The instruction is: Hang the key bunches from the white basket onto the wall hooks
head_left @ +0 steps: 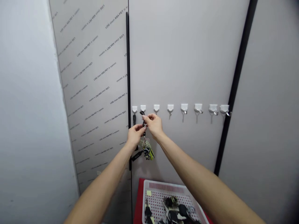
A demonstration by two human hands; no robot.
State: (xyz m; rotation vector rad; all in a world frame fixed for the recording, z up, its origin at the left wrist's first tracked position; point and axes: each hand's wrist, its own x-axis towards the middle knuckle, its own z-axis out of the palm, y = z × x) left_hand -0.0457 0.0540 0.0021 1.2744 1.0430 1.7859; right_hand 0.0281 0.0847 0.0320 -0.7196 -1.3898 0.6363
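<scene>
A row of white stick-on hooks [170, 108] runs across a grey panel at hand height. My left hand [135, 134] and my right hand [153, 123] meet at the second hook from the left [143, 108], both pinched on a black strap with a bunch of keys [147, 151] dangling below them. The bunch carries a yellow-green tag and a black fob. On the leftmost hook [134, 109] hangs another black strap.
A white perforated basket [149, 186] with several more keys and fobs stands on a red surface [137, 202] below. A film-covered panel [93, 87] printed with text stands to the left, a black strip [234, 84] to the right. The other hooks are bare.
</scene>
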